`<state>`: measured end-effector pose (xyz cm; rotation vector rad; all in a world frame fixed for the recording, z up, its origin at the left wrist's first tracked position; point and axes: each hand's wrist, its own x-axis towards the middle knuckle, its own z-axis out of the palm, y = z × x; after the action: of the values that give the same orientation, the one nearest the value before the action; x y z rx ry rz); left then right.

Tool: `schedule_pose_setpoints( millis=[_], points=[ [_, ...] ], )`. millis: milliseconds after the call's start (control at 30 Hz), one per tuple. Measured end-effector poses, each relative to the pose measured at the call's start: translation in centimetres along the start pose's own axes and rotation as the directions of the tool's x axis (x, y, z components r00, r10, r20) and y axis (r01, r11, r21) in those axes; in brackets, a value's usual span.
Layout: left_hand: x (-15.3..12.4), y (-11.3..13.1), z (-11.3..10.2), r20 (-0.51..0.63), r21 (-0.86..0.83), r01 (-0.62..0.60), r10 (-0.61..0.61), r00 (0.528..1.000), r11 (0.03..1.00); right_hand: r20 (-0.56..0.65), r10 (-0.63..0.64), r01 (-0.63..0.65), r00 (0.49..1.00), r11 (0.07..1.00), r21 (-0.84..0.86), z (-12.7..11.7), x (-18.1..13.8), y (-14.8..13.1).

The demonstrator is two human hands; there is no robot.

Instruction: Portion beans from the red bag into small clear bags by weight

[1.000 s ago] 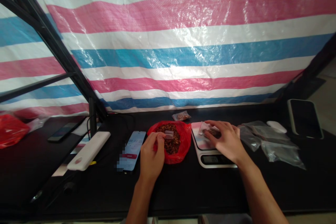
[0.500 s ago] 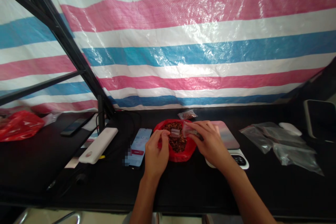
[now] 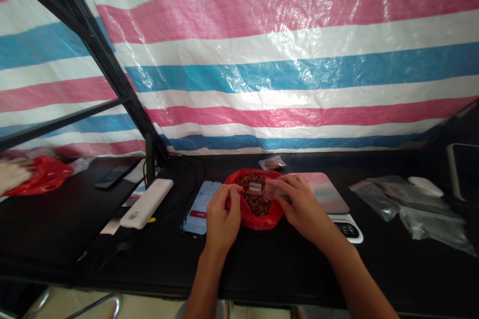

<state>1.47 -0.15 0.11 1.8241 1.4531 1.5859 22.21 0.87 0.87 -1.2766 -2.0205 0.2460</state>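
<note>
My left hand (image 3: 223, 212) pinches a small clear plastic piece (image 3: 255, 188) above a red plastic bag (image 3: 264, 219) heaped with dried brown pieces (image 3: 254, 199). My right hand (image 3: 303, 204) holds a small clear plastic bag (image 3: 275, 190) by its edge, right next to that piece and over the red bag. To the right lies a pink-toned pad (image 3: 325, 192) on a white digital scale (image 3: 348, 229), whose display my right forearm partly hides.
A smartphone (image 3: 202, 208) and a white power bank (image 3: 146, 203) lie left of my hands. Clear bags (image 3: 407, 212), a white mouse (image 3: 425, 186) and a small bag of brown pieces (image 3: 272, 162) lie on the black table (image 3: 112, 244). Another person's hand (image 3: 13, 174) touches a red bag (image 3: 47, 175).
My right hand has moved left from the scale to over the red bag, carrying the small clear bag. Another person's hand has entered at the far left. The view has shifted slightly.
</note>
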Motion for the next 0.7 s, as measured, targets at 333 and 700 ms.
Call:
schedule_pose_setpoints(
  millis=[333, 700],
  points=[
    [-0.1, -0.1, 0.2, -0.001, 0.006, 0.004, -0.003, 1.000, 1.000, -0.098, 0.107, -0.089, 0.989, 0.981, 0.175, -1.6, 0.0, 1.7],
    [-0.1, -0.3, 0.1, 0.018, 0.005, 0.000, 0.000, 1.000, 1.000, -0.255, 0.293, -0.298, 0.921, 0.954, 0.019, -4.7, -1.9, 7.5]
  ],
)
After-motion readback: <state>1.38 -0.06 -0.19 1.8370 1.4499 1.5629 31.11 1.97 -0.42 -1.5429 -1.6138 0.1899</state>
